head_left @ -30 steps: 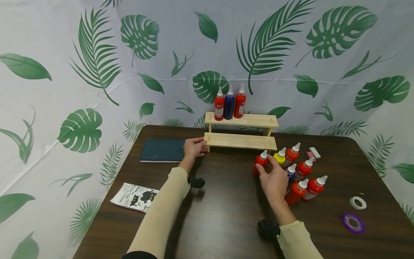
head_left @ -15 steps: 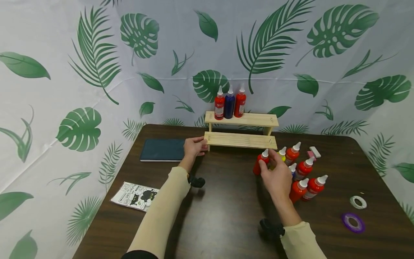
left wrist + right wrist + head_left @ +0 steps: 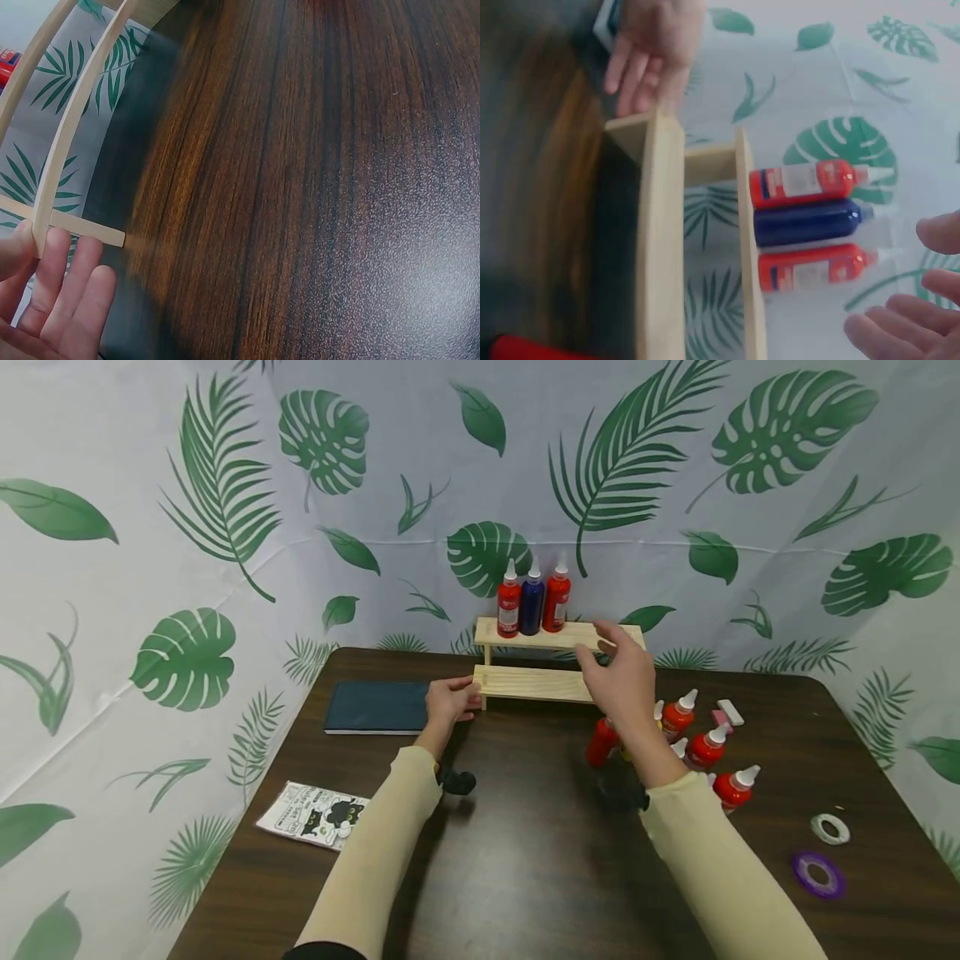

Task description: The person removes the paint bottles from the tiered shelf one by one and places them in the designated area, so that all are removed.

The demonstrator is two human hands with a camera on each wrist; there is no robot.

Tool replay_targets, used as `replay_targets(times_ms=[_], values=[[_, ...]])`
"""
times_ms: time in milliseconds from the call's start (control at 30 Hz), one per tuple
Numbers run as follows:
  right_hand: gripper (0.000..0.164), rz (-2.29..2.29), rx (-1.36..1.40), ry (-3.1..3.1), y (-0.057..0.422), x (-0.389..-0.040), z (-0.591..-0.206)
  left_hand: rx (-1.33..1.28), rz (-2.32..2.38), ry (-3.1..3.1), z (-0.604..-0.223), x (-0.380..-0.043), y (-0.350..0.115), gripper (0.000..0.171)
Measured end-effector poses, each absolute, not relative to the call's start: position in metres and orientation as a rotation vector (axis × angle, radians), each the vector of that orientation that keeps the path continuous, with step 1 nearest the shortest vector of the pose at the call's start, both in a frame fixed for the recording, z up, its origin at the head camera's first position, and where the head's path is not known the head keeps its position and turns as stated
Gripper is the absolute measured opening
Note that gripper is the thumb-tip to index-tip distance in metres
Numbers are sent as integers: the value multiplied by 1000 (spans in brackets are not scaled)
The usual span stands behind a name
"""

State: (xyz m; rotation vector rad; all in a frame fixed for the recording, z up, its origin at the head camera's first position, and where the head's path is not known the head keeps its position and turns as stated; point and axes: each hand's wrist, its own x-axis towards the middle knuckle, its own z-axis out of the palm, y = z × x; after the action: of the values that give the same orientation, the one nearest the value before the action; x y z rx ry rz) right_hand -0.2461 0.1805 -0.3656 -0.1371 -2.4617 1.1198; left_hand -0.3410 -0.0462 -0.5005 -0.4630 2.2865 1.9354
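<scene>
At the left end of the two-step wooden shelf point(image 3: 532, 683), my left hand point(image 3: 448, 702) pinches the lower board between thumb and fingers. The left wrist view shows the thumb on one side of the board point(image 3: 71, 127) and fingers at the other. My right hand point(image 3: 622, 681) is raised in front of the shelf's right end, thumb and fingers apart, holding nothing. A red bottle point(image 3: 802, 182), a dark blue bottle point(image 3: 806, 223) and another red bottle point(image 3: 810, 268) stand on the upper step. Below my right hand, a red squeeze bottle point(image 3: 602, 743) stands on the table, partly hidden.
Several more bottles, including a red one point(image 3: 707, 749), stand to the right behind my forearm. A dark notebook point(image 3: 375, 708) and a cat-print packet point(image 3: 311, 814) lie left. White tape point(image 3: 830, 829), purple tape point(image 3: 817, 874) and an eraser point(image 3: 730, 712) lie right.
My right hand has let go of the red bottle and risen away from it toward the shelf's right end. The left hand has stayed on the shelf.
</scene>
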Motion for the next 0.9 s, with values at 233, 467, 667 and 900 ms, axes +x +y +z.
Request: replay_targets(times_ms=[233, 467, 667, 900], values=[[61, 1253, -101, -2669, 182, -319, -358, -472, 1921, 2291, -502, -342, -48, 28], [69, 1339, -61, -2711, 197, -367, -370, -428, 1922, 2295, -499, -342, -48, 27], [68, 1406, 23, -2675, 188, -382, -373, -421, 1918, 2308, -498, -341, -47, 26], [54, 1310, -100, -2608, 174, -380, -375, -441, 1905, 2330, -499, -340, -48, 28]])
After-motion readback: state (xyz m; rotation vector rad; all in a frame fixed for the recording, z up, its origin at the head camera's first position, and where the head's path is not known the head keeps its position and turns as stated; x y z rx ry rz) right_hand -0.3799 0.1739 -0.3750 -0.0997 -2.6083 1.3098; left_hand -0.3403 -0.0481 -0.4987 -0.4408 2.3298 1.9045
